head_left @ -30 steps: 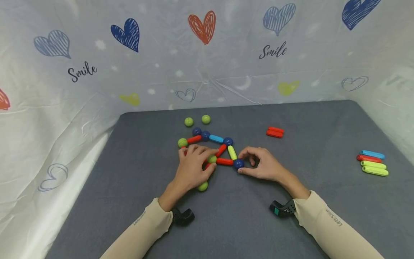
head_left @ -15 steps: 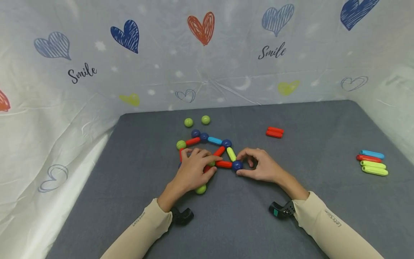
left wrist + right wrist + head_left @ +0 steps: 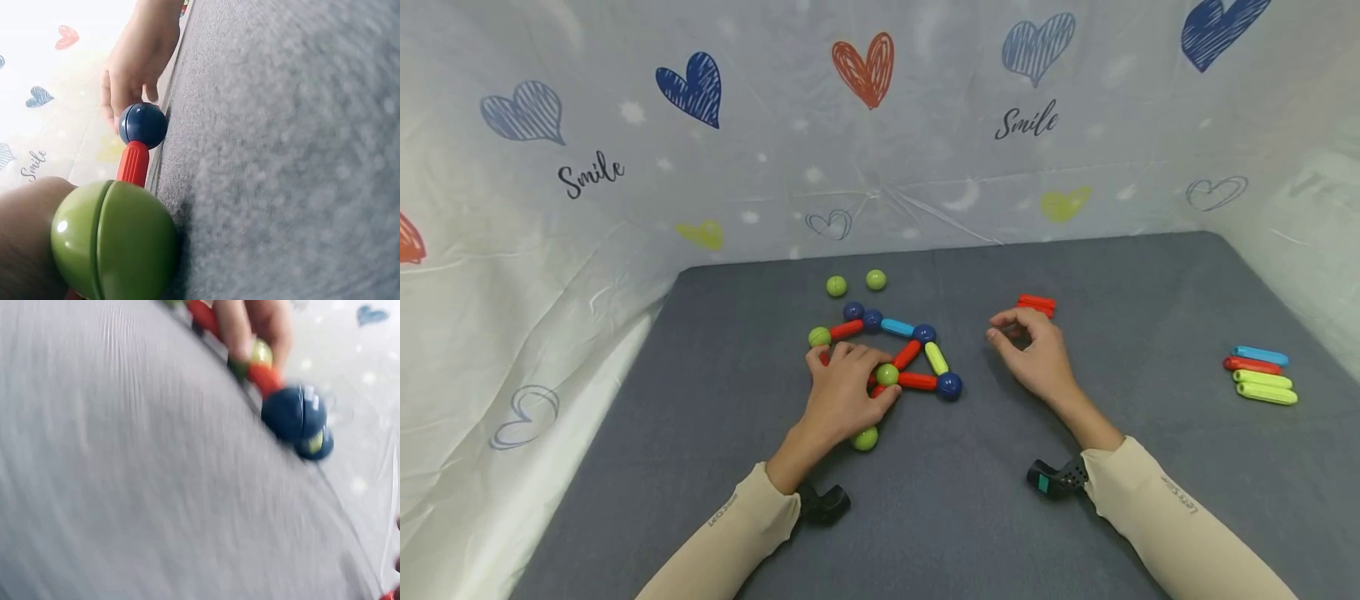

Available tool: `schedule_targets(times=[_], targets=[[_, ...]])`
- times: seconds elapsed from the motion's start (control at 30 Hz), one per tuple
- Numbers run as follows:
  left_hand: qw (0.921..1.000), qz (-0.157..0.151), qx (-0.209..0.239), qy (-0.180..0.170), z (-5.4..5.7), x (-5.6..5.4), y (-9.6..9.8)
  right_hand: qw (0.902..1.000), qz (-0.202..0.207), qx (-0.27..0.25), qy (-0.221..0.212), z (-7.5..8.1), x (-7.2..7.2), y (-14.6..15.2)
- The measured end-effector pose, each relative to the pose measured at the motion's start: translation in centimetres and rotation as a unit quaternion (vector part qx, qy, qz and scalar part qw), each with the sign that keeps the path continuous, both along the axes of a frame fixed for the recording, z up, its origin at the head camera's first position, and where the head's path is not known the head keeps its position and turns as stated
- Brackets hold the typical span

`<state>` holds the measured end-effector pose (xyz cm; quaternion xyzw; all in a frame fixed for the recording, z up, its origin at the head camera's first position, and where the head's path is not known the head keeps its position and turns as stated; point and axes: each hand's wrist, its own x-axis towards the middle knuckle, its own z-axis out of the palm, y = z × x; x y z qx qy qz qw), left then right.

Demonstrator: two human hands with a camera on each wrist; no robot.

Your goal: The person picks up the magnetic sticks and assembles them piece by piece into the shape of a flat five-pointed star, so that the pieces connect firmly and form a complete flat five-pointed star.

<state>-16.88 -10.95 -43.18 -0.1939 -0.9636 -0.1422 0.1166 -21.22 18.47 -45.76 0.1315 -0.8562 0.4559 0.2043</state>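
Note:
A flat frame of coloured rods and balls, a magnetic building set, lies mid-table. My left hand [image 3: 846, 387] lies over its left part, with thumb and forefinger on either side of a green ball [image 3: 887, 374]. It hides some rods beneath. A red rod [image 3: 917, 381] links that ball to a blue ball [image 3: 950, 386], and a yellow-green rod [image 3: 936, 358] runs up to another blue ball [image 3: 924, 335]. Nearer stands a green ball [image 3: 865, 438], large in the left wrist view. My right hand [image 3: 1033, 354], fingers loosely bent and holding nothing, is just in front of two red rods [image 3: 1036, 302].
Two loose green balls [image 3: 856, 283] lie behind the frame. At the table's right are a blue rod [image 3: 1261, 357], a red rod [image 3: 1252, 366] and two yellow-green rods [image 3: 1266, 393]. A white cloth [image 3: 925, 167] with printed hearts hangs behind the table.
My right hand has let go of the blue ball at the frame's right corner and moved right and back to the red rods. The left hand stays on the frame.

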Motion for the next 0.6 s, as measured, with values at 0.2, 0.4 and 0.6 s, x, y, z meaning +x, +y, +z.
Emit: schedule_targets(times=[0.2,0.4,0.6], targets=[[0.9999,-0.015,-0.004,-0.004,0.1,-0.2,-0.2,0.992,-0.116,0.049,-0.008,0.1,-0.7,2.0],[0.9982,-0.054,-0.01,-0.022,0.4,-0.6,-0.7,0.987,-0.131,0.092,-0.015,-0.1,-0.8,2.8],[0.9936,-0.095,-0.023,-0.056,1.0,-0.8,-1.4,0.9889,-0.121,0.086,0.0,-0.3,-1.0,2.8]])
